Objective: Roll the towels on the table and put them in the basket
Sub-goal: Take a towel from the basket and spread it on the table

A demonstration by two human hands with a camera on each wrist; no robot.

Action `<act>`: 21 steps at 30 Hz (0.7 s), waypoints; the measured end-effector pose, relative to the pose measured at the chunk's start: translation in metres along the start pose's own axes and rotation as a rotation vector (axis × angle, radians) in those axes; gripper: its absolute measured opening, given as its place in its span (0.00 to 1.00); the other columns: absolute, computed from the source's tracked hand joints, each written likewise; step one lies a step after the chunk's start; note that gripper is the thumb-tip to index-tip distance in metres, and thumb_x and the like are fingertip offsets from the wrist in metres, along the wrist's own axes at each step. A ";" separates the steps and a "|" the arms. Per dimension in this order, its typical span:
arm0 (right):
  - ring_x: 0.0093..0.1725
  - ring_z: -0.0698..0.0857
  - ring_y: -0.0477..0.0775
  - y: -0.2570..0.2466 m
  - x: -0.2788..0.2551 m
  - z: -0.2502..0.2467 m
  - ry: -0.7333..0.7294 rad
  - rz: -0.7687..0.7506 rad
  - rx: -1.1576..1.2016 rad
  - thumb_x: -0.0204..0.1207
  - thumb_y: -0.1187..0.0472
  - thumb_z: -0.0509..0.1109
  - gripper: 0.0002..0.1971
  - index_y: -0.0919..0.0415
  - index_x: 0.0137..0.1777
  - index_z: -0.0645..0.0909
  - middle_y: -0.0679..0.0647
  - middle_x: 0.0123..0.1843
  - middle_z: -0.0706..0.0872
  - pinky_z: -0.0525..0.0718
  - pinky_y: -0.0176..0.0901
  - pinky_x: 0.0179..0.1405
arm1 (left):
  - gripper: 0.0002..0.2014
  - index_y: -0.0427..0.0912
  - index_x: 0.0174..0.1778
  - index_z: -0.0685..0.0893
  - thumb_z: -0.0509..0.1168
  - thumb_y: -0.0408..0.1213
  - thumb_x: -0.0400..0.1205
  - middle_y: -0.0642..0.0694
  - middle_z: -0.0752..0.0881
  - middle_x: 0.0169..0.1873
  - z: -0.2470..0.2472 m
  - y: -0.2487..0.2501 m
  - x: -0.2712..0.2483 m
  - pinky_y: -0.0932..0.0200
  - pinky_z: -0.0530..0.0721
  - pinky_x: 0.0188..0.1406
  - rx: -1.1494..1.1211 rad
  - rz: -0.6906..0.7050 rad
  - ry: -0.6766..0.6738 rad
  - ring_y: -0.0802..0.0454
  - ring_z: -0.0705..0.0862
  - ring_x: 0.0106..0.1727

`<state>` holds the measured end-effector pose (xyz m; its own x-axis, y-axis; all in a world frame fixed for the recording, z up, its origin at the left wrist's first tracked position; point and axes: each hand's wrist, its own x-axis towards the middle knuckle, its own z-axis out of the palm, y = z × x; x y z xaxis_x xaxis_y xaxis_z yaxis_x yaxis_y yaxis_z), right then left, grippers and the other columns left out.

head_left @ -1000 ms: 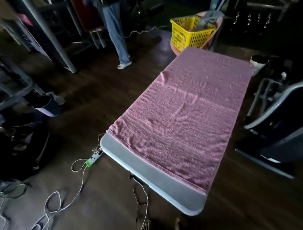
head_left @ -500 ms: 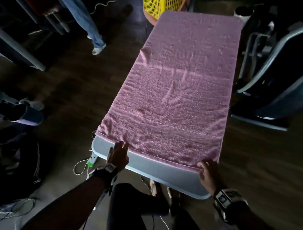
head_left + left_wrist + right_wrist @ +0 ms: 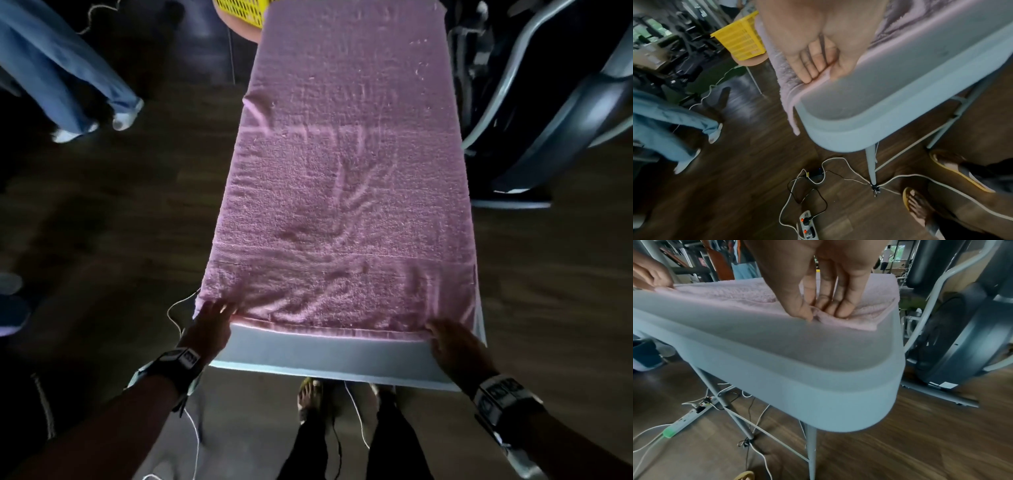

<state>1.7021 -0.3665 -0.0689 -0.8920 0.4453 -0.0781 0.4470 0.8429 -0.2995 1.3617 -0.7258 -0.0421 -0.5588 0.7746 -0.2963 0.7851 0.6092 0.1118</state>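
Note:
A large pink towel (image 3: 342,171) lies spread flat along the grey table (image 3: 325,353), covering all but a bare strip at the near end. My left hand (image 3: 214,315) is at the towel's near left corner. In the left wrist view it (image 3: 824,76) pinches the hem between thumb and fingers. My right hand (image 3: 442,337) is at the near right corner, and in the right wrist view it (image 3: 818,313) pinches a small fold of towel (image 3: 849,316). The yellow basket (image 3: 239,8) stands past the table's far left end.
A person in blue jeans (image 3: 68,78) stands on the floor to the left. A dark exercise machine (image 3: 548,120) is close to the table's right side. A power strip (image 3: 807,225) and cables lie on the wooden floor under the table, beside my feet (image 3: 310,397).
The view has swung down toward the table's near end. Both hands came into view, reached the towel's near edge and now pinch its two corners, and the cloth there has wrinkled.

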 end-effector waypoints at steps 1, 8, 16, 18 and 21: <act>0.38 0.87 0.63 -0.004 0.001 0.000 -0.017 0.013 -0.007 0.59 0.68 0.77 0.22 0.57 0.55 0.81 0.57 0.43 0.86 0.86 0.50 0.29 | 0.21 0.44 0.56 0.76 0.57 0.29 0.66 0.42 0.81 0.47 0.002 -0.009 -0.001 0.45 0.86 0.29 0.017 0.027 0.025 0.40 0.77 0.44; 0.35 0.86 0.65 -0.009 0.004 0.005 0.082 0.078 -0.069 0.55 0.74 0.69 0.14 0.60 0.39 0.88 0.56 0.42 0.84 0.86 0.50 0.29 | 0.23 0.42 0.59 0.76 0.52 0.31 0.68 0.37 0.85 0.41 0.028 -0.034 -0.021 0.51 0.88 0.33 -0.109 0.100 -0.084 0.40 0.80 0.41; 0.43 0.82 0.65 0.010 -0.019 0.013 0.176 0.413 0.165 0.59 0.61 0.63 0.09 0.55 0.38 0.83 0.56 0.42 0.85 0.84 0.56 0.41 | 0.17 0.38 0.50 0.86 0.62 0.21 0.69 0.34 0.86 0.43 0.015 -0.012 -0.031 0.40 0.86 0.31 -0.182 -0.181 0.155 0.32 0.86 0.38; 0.43 0.82 0.64 0.006 -0.026 0.008 0.202 0.431 0.183 0.61 0.60 0.64 0.07 0.55 0.36 0.83 0.55 0.39 0.85 0.83 0.54 0.40 | 0.19 0.41 0.49 0.89 0.66 0.17 0.68 0.35 0.88 0.41 0.014 -0.007 -0.036 0.44 0.86 0.28 -0.256 -0.281 0.208 0.34 0.87 0.34; 0.43 0.81 0.60 0.006 -0.038 0.005 0.317 0.408 0.241 0.65 0.56 0.61 0.14 0.62 0.36 0.86 0.60 0.38 0.88 0.76 0.48 0.44 | 0.14 0.40 0.47 0.89 0.66 0.20 0.73 0.36 0.89 0.42 0.023 -0.009 -0.046 0.45 0.86 0.32 -0.364 -0.277 0.356 0.36 0.88 0.35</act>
<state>1.7382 -0.3802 -0.0729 -0.5694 0.8208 0.0453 0.6901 0.5072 -0.5162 1.3864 -0.7708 -0.0511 -0.8353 0.5490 -0.0305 0.4895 0.7678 0.4134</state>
